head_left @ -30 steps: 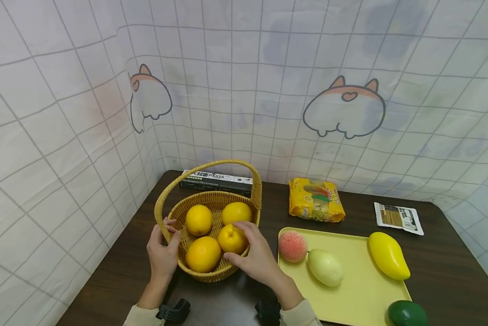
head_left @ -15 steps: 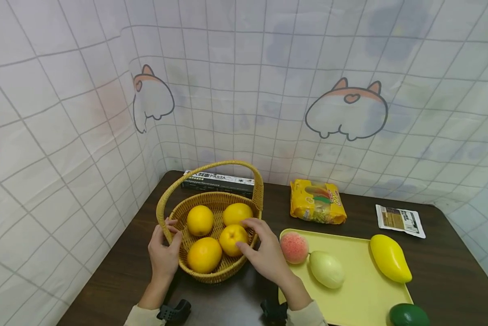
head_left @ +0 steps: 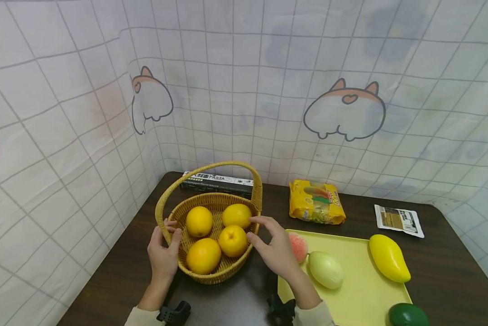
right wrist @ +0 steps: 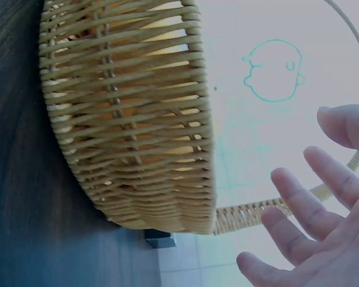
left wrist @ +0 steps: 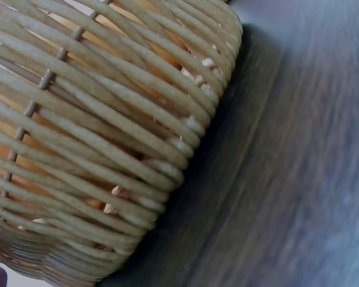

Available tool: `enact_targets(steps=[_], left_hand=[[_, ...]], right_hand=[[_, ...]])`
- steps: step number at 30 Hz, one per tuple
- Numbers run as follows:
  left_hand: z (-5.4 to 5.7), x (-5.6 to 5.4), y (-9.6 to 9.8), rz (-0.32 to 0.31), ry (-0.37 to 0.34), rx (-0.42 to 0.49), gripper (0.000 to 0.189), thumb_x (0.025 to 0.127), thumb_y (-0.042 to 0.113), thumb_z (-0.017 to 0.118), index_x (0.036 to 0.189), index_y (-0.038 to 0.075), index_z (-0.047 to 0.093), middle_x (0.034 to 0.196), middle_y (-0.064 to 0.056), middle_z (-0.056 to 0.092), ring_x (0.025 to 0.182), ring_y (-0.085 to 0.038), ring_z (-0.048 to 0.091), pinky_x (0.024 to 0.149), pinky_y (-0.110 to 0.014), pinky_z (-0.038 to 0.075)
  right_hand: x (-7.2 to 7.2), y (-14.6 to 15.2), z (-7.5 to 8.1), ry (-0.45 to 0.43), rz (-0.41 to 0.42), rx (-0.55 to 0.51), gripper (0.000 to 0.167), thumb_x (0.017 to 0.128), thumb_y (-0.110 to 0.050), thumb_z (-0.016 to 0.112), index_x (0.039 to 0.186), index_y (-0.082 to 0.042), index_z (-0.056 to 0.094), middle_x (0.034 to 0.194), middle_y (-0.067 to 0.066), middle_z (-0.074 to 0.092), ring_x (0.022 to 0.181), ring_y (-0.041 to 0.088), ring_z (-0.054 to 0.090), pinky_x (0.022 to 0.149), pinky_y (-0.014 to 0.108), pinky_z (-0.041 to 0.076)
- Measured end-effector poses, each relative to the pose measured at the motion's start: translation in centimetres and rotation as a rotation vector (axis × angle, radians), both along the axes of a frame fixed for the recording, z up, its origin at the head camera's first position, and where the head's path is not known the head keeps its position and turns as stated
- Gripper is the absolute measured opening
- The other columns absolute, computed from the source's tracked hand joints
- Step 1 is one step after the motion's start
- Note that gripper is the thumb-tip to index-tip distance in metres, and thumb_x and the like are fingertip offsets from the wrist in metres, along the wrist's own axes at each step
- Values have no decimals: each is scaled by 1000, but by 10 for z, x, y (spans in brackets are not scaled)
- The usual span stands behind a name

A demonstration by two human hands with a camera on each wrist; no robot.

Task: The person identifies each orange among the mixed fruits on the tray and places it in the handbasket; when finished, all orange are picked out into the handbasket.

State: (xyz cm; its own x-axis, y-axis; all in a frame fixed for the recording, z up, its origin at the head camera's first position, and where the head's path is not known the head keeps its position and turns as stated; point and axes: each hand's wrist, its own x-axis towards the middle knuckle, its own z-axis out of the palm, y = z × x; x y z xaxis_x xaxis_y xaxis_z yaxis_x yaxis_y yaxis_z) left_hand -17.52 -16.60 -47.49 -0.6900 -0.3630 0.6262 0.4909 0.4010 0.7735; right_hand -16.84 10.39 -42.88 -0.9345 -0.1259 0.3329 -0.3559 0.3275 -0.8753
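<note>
A woven basket with a tall arched handle stands on the table's left part, holding several yellow-orange fruits. At its left side, my left hand holds the rim by the foot of the handle, thumb on the inner side. My right hand is at the right rim, fingers spread and holding nothing. Nearest to it are a round yellow fruit and a longer yellow fruit in the basket. Two orange fruits, one at the back and one at the front, lie at left. The right wrist view shows the open right palm beside the basket.
A yellow tray at right bears a peach, a pale green fruit and a mango. A dark green fruit is at its corner. Behind are a pasta box, a yellow packet and a pouch.
My right hand has let go of the round yellow fruit in the basket and drawn back to the right, over the rim. The left hand has stayed on the basket.
</note>
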Motion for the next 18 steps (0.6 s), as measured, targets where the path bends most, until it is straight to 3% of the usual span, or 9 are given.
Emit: enact_targets(steps=[5,7,10,15,18], left_hand=[[-18,-9,-8,49,106,-45,34,83,-8,67,115,-11,55,116,-26,58,108,-29,56,96,-14,39],[-15,-9,-7,51,161,-51,45,82,-7,67,123,-12,50,119,-27,56,108,-20,54,95,-15,38],[5,0,1,56,262,-50,53,81,-2,64,128,-16,44,125,-32,50,120,-19,48,105,-22,33],[46,13,19,97,521,9,56,83,14,62,119,-22,39,126,-34,44,128,-38,39,113,-40,26],[60,17,29,112,642,51,52,85,18,62,111,-19,37,122,-30,43,120,-36,42,109,-41,29]], right_hand=[[2,6,3,18,-8,-4,30,89,-18,72,119,-23,67,124,-3,62,121,18,55,104,49,43],[3,8,4,43,-9,-15,31,89,-18,72,120,-19,67,124,-1,63,120,21,56,103,50,43],[6,11,8,70,-14,-30,30,90,-18,71,120,-17,67,124,0,64,119,24,57,103,53,42],[15,14,15,59,13,3,28,91,-20,69,119,-23,66,125,-5,62,121,15,55,102,47,45],[18,18,16,66,22,53,29,91,-20,70,120,-27,65,125,-9,61,84,4,59,73,28,53]])
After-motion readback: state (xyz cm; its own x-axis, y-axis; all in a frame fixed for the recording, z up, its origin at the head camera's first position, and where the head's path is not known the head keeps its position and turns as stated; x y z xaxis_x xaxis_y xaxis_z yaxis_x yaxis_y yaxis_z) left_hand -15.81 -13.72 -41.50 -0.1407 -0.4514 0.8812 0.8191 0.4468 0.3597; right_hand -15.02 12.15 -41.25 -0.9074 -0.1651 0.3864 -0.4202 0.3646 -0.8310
